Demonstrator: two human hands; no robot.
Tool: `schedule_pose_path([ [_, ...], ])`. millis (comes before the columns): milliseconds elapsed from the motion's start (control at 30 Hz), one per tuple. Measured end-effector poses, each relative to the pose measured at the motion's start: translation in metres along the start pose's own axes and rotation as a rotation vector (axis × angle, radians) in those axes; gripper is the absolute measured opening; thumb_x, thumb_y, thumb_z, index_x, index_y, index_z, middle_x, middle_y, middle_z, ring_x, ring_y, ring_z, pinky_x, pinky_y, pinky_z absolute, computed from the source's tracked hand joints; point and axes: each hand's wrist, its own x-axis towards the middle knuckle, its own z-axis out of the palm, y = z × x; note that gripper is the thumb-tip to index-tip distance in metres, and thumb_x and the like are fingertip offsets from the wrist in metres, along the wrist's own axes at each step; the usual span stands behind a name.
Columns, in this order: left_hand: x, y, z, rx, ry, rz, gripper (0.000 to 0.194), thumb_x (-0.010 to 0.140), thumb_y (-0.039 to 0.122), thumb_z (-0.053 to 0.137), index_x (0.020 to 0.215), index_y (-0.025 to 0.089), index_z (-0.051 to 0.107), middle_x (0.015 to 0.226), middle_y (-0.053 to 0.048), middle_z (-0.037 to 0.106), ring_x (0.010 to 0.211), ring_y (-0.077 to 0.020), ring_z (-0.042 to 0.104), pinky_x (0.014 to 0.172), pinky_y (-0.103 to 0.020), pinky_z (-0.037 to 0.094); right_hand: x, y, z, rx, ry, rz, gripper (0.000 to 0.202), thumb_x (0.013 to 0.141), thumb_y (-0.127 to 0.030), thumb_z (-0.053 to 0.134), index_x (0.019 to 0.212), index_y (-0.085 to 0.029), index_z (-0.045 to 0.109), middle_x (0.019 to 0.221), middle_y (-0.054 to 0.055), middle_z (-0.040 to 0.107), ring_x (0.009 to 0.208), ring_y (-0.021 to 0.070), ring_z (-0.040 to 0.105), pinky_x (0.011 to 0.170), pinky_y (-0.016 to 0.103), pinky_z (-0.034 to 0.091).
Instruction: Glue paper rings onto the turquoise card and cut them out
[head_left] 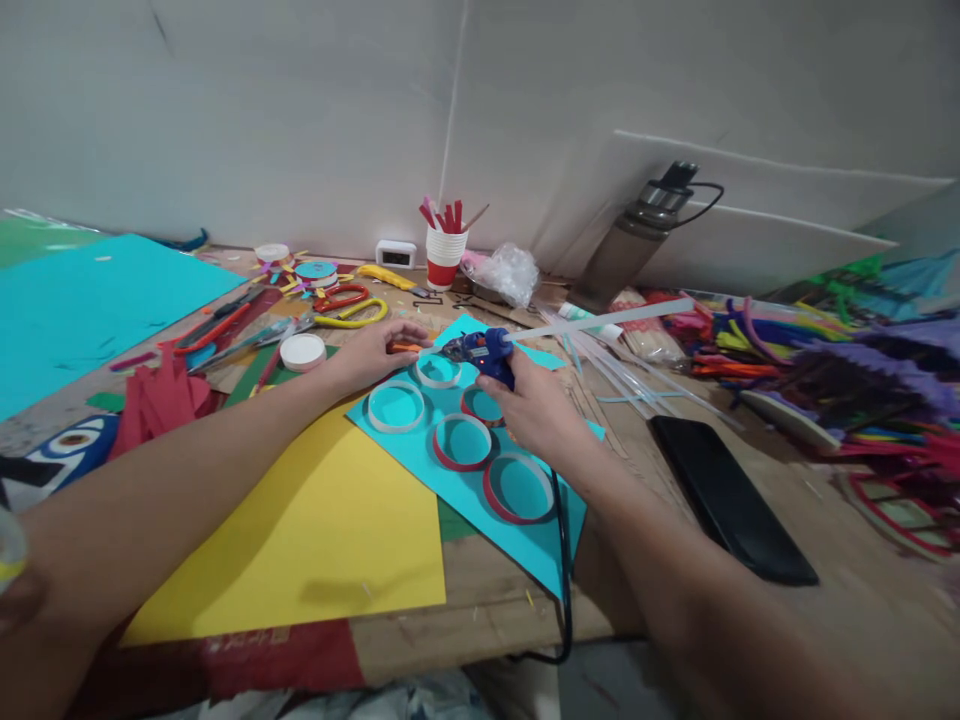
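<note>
1. Gripping a blue plastic glue gun [489,347], the person's right hand [534,400] is closed around the handle, with a long translucent glue stick [607,319] jutting from the tool's rear.

2. Fingers bent, the left hand [379,352] lies opposite, at a narrow orange strip [406,348] just beside the nozzle. The strip appears to sit under the fingers; whether it is pinched, and how firmly, cannot be told.

3. Spread beneath the gun, a turquoise paper sheet [544,556] lies at an angle on a brown tabletop [416,635], beside a yellow paper sheet [337,530].

4. Resting open side up on the turquoise sheet are shallow rings: a plain white ring [397,429] at left, a red-and-white ring [459,465] near the middle and a larger red-and-white ring [516,517] closest to the person. A smaller white ring [439,385] lies near the nozzle; others are partly hidden.

5. Applying glue at or near the orange strip looks to be the step in hand, though no bead of glue can be made out.

6. Placing it well would call for a steady nozzle, left fingertips clear of the hot tip, and the black power cord [564,560] kept off the rings.
</note>
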Motion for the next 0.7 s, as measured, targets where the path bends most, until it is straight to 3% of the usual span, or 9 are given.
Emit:
schedule_pose_path([
  [100, 0.000, 0.002, 0.000, 0.017, 0.001, -0.012, 0.028, 0.082, 0.018, 0.068, 0.110, 0.018, 0.065, 0.117, -0.006, 0.075, 0.103, -0.0199, 0.071, 0.096, -0.035, 0.055, 0.000, -0.007, -0.004, 0.049, -0.037, 0.039, 0.023, 0.096, -0.031, 0.051, 0.114, -0.019, 0.057, 0.102, 0.010, 0.071, 0.091, 0.0260, 0.064, 0.077, 0.033, 0.042],
  [267, 0.001, -0.001, 0.001, -0.013, -0.002, 0.009, 0.027, 0.082, 0.016, 0.068, 0.109, 0.017, 0.064, 0.117, -0.007, 0.075, 0.104, -0.0197, 0.071, 0.095, -0.036, 0.055, 0.004, -0.017, -0.004, -0.058, -0.069, 0.069, 0.025, 0.096, -0.030, 0.051, 0.114, -0.014, 0.058, 0.105, 0.015, 0.071, 0.097, 0.0291, 0.064, 0.081, 0.036, 0.041],
  [400, 0.003, -0.009, 0.002, -0.073, -0.029, 0.040, 0.028, 0.081, 0.020, 0.068, 0.109, 0.018, 0.064, 0.117, -0.007, 0.074, 0.108, -0.0207, 0.070, 0.097, -0.037, 0.055, 0.005, -0.016, 0.000, -0.078, -0.058, 0.068, 0.031, 0.097, -0.029, 0.049, 0.123, -0.013, 0.056, 0.111, 0.016, 0.071, 0.104, 0.0305, 0.064, 0.085, 0.036, 0.040],
  [700, 0.006, -0.023, 0.004, -0.192, -0.057, 0.070, 0.035, 0.078, 0.030, 0.073, 0.111, 0.019, 0.063, 0.120, -0.008, 0.072, 0.112, -0.0230, 0.068, 0.099, -0.041, 0.054, 0.005, -0.018, 0.005, -0.181, -0.073, 0.056, 0.030, 0.097, -0.027, 0.044, 0.119, -0.012, 0.058, 0.114, 0.019, 0.070, 0.108, 0.0351, 0.062, 0.090, 0.042, 0.037],
])
